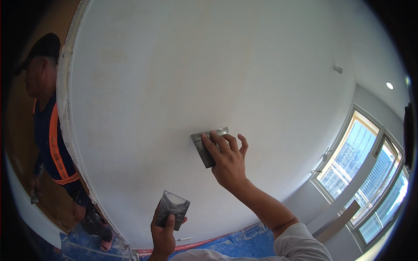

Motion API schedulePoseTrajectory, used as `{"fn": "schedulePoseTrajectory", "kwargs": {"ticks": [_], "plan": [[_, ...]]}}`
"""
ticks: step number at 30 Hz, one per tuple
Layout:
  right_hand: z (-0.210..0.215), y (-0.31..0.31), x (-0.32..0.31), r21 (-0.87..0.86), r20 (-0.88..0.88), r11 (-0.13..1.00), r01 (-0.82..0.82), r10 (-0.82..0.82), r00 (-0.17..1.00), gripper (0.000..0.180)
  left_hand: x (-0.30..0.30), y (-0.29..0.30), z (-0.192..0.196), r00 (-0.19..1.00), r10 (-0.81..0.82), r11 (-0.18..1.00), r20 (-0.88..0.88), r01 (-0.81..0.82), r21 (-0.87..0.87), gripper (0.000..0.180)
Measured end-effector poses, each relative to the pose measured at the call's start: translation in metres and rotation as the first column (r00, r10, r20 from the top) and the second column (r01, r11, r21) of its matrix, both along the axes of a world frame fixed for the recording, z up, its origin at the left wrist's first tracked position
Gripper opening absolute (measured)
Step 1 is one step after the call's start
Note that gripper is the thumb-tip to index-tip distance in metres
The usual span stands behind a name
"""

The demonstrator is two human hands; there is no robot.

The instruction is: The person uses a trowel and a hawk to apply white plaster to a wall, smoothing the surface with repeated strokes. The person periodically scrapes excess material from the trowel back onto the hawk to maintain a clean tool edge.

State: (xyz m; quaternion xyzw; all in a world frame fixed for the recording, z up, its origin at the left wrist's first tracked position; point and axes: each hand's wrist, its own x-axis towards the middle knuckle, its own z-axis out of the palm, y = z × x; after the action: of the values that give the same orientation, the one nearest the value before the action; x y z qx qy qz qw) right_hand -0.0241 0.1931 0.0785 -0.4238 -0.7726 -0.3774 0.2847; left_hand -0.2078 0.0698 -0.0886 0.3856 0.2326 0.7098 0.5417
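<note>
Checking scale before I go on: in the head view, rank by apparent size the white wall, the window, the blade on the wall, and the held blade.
1. white wall
2. window
3. blade on the wall and held blade: look alike; the held one is nearer the camera, so unranked.

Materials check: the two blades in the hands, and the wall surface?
Blade on the wall under the right hand: looks like thin sheet metal, dull grey, smeared. Blade in the left hand: likely the same, with pale filler caked on its top edge. Wall: smooth matte white skim coat, probably plaster or putty; faint tan patches.

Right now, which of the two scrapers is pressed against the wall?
The scraper under the right hand, flat on the white wall. The other scraper, in the left hand, is held off it.
</note>
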Motion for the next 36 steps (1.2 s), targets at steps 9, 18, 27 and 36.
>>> {"fn": "schedulePoseTrajectory", "kwargs": {"ticks": [9, 18, 27, 36], "plan": [[-0.088, -0.021, 0.015, -0.319, 0.086, 0.947, 0.038, -0.011, 0.996, 0.060, 0.002, 0.003, 0.013, 0.948, -0.048, 0.975, 0.316, 0.113, -0.190, 0.040], [-0.103, -0.085, 0.004, 0.201, -0.916, 0.412, -0.889, 0.402, -0.021, 0.042, 0.013, 0.012, 0.032, 0.734, -0.361, 0.887, 0.575, 0.460, -0.031, 0.036], [-0.109, -0.084, 0.035, 0.059, -0.855, 0.482, -0.874, 0.476, 0.205, 0.035, 0.013, 0.015, 0.031, 0.802, -0.357, 0.900, 0.479, 0.433, -0.055, 0.043], [-0.091, -0.065, 0.038, -0.302, -0.445, 0.688, -0.660, 0.510, 0.736, 0.050, 0.017, 0.011, 0.045, 0.755, -0.473, 0.855, 0.455, 0.518, 0.029, 0.051]]}}
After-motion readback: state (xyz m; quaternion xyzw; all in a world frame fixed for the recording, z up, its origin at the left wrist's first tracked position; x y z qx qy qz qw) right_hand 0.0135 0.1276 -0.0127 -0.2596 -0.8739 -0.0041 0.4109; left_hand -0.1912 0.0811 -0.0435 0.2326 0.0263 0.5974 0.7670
